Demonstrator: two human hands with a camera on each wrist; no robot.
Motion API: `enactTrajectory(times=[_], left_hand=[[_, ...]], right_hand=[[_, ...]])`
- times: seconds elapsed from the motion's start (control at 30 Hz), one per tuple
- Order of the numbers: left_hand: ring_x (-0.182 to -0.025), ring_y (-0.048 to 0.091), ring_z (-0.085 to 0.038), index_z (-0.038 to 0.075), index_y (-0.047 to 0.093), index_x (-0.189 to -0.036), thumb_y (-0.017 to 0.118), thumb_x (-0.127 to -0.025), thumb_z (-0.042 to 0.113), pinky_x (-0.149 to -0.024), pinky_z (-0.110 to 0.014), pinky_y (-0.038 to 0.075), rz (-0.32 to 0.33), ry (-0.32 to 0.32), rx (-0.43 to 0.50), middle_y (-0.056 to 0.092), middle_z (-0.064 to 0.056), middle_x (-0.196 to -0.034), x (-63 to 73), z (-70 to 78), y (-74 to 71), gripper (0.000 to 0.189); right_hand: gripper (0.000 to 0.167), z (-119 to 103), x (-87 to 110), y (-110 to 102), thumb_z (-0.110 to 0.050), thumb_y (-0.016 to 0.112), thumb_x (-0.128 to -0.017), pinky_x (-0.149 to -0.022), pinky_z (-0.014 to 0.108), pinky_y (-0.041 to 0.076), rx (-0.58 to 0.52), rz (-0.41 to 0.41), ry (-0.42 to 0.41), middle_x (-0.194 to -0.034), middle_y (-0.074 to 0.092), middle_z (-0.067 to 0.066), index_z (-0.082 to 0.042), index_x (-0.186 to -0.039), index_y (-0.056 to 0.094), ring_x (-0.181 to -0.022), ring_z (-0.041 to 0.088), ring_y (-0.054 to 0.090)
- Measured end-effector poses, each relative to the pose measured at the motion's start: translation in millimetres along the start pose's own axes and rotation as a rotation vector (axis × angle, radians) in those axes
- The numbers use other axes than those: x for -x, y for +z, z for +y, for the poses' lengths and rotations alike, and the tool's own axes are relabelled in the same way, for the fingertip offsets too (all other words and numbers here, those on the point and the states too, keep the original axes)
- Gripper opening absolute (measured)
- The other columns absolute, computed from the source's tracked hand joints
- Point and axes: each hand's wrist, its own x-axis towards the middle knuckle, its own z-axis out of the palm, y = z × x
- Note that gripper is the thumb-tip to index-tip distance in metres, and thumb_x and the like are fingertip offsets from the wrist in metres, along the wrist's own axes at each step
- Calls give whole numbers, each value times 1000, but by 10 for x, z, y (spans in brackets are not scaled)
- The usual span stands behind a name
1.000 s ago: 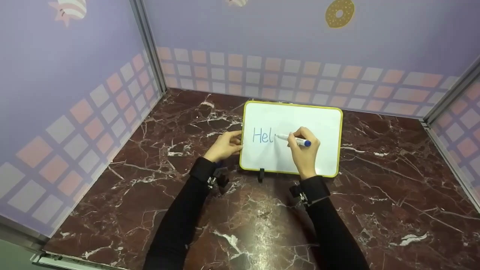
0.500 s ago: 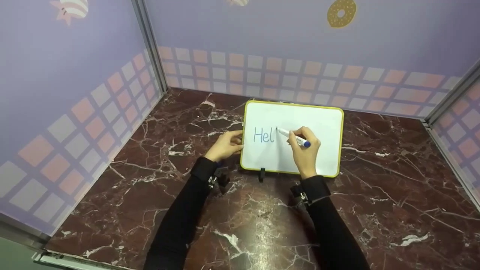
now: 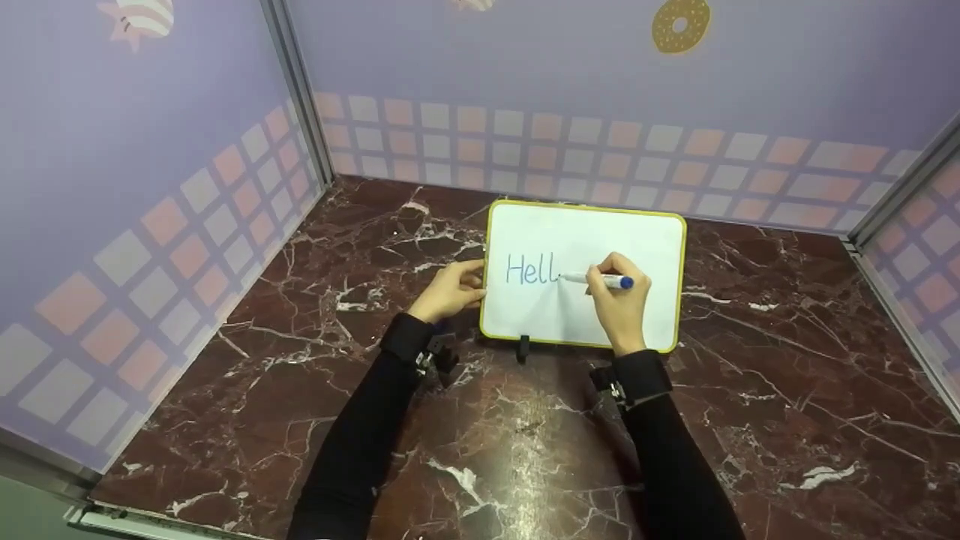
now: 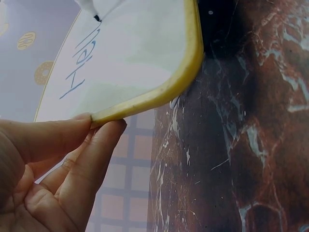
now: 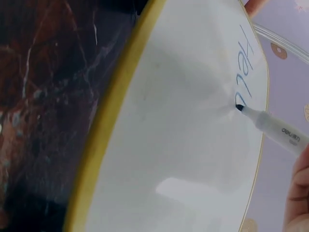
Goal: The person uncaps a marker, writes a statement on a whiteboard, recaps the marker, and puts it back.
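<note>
A whiteboard with a yellow frame leans upright, facing the person, and bears the blue handwriting "Hell". My left hand pinches the board's left edge; in the left wrist view the thumb lies on the front and fingers behind the yellow frame. My right hand grips a white marker with a blue end, low near the middle of the board. In the right wrist view the marker's dark tip is right at the end of the second "l".
A small black stand foot juts out below the board's lower edge. The board stands on a dark red marbled table. Purple walls with printed pink and white squares enclose the back and sides. Black bands with small cameras sit on both wrists.
The marker has drawn a second "l" downward, so "Hel" now reads "Hell". My right hand has shifted slightly to the right. The left hand keeps its hold on the board's edge.
</note>
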Motion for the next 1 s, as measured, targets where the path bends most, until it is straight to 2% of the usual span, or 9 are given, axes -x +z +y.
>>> enactTrajectory(times=[0.1,0.23,0.37,0.57,0.63,0.73,0.83,1.0], left_hand=[[-105,66,-36,-1,40,-150,60,-94,-6,-93,-42,60,-3,-4,17,60,-26,-113,5,0,1,60],[-101,66,-32,-2,40,-149,60,-93,-7,-93,-42,60,6,0,24,60,-25,-111,3,-4,5,59],[-103,67,-35,-1,41,-149,61,-93,-6,-92,-42,60,7,0,10,61,-27,-113,4,-2,4,60],[-107,66,-37,1,40,-150,61,-94,-4,-90,-38,61,4,4,-28,60,-28,-116,12,4,-2,59],[-107,66,-36,1,40,-150,60,-94,-5,-90,-37,61,6,1,-22,60,-27,-116,13,3,-3,59],[-106,66,-35,1,40,-150,60,-94,-5,-90,-36,61,11,-6,-10,59,-26,-115,15,4,-3,59],[-105,66,-35,0,40,-149,60,-94,-6,-91,-38,61,15,-5,-7,59,-26,-114,14,4,1,59],[-109,65,-38,-1,39,-150,60,-94,-5,-94,-42,60,7,5,-6,58,-28,-116,12,1,13,59]], right_hand=[[19,14,-13,-14,15,56,-84,-49,12,45,6,37,1,-64,59,23,11,-66,54,-52,35,59],[18,46,-14,-13,14,59,-85,-50,10,45,30,47,6,-66,62,23,11,-67,56,-52,20,61],[18,60,-6,-8,14,59,-84,-50,10,46,35,51,-9,-68,63,24,11,-67,57,-54,6,60],[22,32,-17,-20,18,57,-82,-49,8,43,73,81,-52,-63,58,23,10,-63,51,-51,-6,52],[23,19,-22,-26,18,56,-81,-48,8,43,77,72,-45,-61,57,23,10,-61,49,-48,-2,52],[22,4,-20,-27,17,55,-81,-46,8,44,72,39,-14,-61,58,23,10,-61,50,-44,18,56],[21,5,-12,-15,15,56,-83,-46,9,45,56,15,17,-62,60,24,11,-62,52,-48,35,58],[20,44,-12,12,13,58,-86,-48,10,45,33,45,6,-66,62,24,12,-66,55,-51,26,61]])
